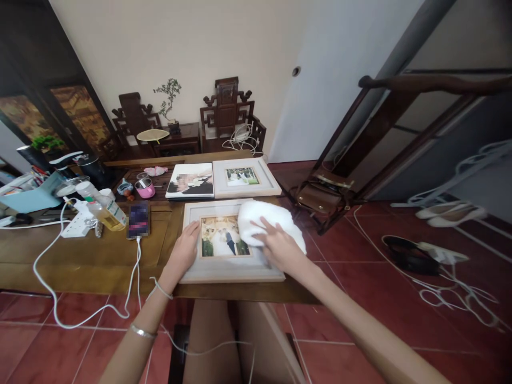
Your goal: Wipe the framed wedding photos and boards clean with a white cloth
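A picture frame (236, 271) with a pale mat and a wedding photo lies flat at the front edge of the wooden table. My left hand (186, 246) grips its left side, fingers over the border. My right hand (280, 242) holds a bunched white cloth (267, 213) against the frame's upper right, its fingers bent over the cloth. The cloth covers that corner and hangs past the frame's right side. Behind lie a second framed photo (262, 188) and a photo album or print (202, 184), side by side.
On the table (152, 261) to the left are a phone (138, 220) on a charging cable, a bottle of yellow liquid (112, 214), a power strip (78, 221), a pink cup (144, 188) and a blue box (34, 193). A wooden chair (324, 192) stands right.
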A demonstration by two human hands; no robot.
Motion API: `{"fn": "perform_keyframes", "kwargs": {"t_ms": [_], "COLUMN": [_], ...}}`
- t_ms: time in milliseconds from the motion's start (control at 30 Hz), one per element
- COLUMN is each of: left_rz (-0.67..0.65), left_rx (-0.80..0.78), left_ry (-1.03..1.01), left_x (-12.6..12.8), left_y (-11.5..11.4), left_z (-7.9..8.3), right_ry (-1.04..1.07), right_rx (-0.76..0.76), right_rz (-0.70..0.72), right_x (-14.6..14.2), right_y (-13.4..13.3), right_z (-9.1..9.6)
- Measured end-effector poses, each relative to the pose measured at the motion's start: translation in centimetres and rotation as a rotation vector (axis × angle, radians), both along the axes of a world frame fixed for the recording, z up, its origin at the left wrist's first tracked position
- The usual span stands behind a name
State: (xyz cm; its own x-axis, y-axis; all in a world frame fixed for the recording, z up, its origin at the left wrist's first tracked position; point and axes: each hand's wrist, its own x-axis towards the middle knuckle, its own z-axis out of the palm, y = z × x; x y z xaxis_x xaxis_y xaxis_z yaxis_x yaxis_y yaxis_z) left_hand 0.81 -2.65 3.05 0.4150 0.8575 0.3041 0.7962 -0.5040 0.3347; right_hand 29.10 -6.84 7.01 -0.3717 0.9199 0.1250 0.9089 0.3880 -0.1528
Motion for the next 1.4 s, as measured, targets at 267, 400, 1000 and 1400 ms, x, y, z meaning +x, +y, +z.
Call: {"fn": "perform_keyframes", "kwargs": {"t_ms": [267, 400, 1000, 1400], "left_rz": [0.033, 0.051, 0.037, 0.058], "left_rx": [0.029, 0.018, -0.032, -0.049], "left_ry": [-0.007, -0.013, 0.068, 0.051], "left_x": [0.2, 0.5, 0.4, 0.7], "left_y": [-0.1, -0.3, -0.2, -0.6], "left_z": [0.2, 0.5, 0.3, 1.4], "right_ry": [-0.072, -0.096, -0.107, -0.089], "right_rx": [0.025, -0.021, 0.058, 0.012], "right_rz": [0.034, 0.081, -0.06, 0.274], "right_x": [-1.3, -0.7, -2.5, -14.3], "right_y": [3.6, -2.6, 6.0, 9.6], "right_z": [1.9, 0.9, 1.3, 2.9]}}
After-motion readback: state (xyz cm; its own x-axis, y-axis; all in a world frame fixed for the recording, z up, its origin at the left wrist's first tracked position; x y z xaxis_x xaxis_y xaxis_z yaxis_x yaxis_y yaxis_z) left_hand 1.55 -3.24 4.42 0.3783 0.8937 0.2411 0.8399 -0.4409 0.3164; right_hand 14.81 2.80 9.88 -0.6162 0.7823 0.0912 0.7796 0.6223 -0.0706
